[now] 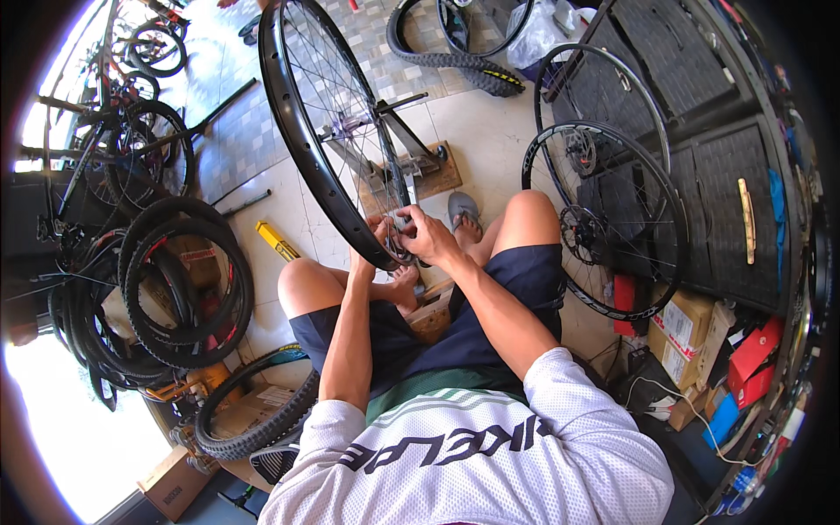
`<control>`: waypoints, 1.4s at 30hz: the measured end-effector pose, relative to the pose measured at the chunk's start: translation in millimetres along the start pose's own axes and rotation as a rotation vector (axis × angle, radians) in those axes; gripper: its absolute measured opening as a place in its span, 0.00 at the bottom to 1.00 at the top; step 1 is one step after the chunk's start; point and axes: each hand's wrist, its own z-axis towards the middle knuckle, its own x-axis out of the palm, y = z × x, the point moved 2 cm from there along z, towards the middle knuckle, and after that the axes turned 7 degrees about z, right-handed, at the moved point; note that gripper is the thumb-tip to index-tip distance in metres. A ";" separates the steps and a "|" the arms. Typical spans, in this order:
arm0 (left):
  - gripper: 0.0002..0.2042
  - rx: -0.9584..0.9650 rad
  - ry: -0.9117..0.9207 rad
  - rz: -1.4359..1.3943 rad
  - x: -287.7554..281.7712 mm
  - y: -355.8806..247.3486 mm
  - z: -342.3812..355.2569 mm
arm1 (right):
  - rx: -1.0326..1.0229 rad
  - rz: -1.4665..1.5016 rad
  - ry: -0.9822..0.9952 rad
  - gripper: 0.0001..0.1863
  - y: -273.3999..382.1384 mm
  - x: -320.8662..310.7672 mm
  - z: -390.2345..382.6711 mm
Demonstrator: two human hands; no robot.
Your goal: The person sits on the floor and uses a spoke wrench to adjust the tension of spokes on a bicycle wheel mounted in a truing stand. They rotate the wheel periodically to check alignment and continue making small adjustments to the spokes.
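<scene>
A black bicycle wheel rim (294, 131) of smooth, slightly glossy finish is seen, broad and deep, with a row of holes pierced along its outer band. Thin metal spokes (328, 74) are strung from it to the hub (353, 128) at its middle. The wheel is held upright in a metal stand (401, 133), by which a rough wooden block (440, 166) is topped.

The floor is laid with pale, smooth tiles (302, 206), and farther off with a grey chequered pattern (229, 140). On the left, knobbly rubber tyres (131, 289) are heaped, with bicycles (144, 144) parked beyond. On the right, two spoked wheels (617, 223) are leaned near a dark, woven-textured cabinet (735, 197), and cardboard boxes (687, 328) are stacked.

The near end of the rim is brought between the knees, where the left hand (378, 234) is set against it and the right hand (426, 238) is placed just beside, on the right. The fingers of both are bent in among the spokes; whether a spoke or something small is pinched cannot be told.
</scene>
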 end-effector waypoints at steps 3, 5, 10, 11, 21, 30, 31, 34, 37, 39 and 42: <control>0.25 -0.020 0.103 0.207 -3.5 -4.4 4.4 | 0.037 0.099 0.023 0.29 -4.5 -3.2 6.4; 0.26 0.046 0.079 0.258 -6.1 -1.7 2.9 | 0.010 0.075 0.009 0.27 -0.1 -0.9 6.5; 0.25 -0.024 0.018 0.429 4.6 -11.5 4.4 | -0.143 -0.076 -0.072 0.26 10.0 -2.9 1.1; 0.25 0.011 0.012 0.419 6.1 -14.2 4.0 | -0.141 -0.052 -0.054 0.27 8.6 -2.2 1.6; 0.22 0.044 -0.103 -0.063 7.3 9.4 8.8 | 0.162 0.482 0.198 0.15 -15.9 4.2 10.2; 0.14 -0.111 0.104 -0.213 24.5 21.7 12.4 | 0.244 0.249 -0.099 0.17 -4.0 -32.0 7.8; 0.14 -0.114 0.085 -0.215 22.6 22.4 12.8 | 0.249 0.107 -0.106 0.18 -6.3 -33.7 8.4; 0.13 -0.113 0.088 -0.205 21.4 16.6 12.5 | 0.197 0.016 -0.083 0.17 -28.3 -22.8 13.2; 0.13 -0.118 0.092 -0.216 17.9 13.8 10.0 | 0.202 0.025 -0.059 0.16 -34.6 -15.5 13.7; 0.13 -0.122 0.085 -0.202 16.2 12.3 8.6 | 0.201 0.054 -0.044 0.16 -29.5 -13.3 14.5; 0.14 -0.131 0.082 -0.171 16.0 11.3 7.3 | 0.141 0.011 -0.046 0.16 -15.1 -14.1 9.5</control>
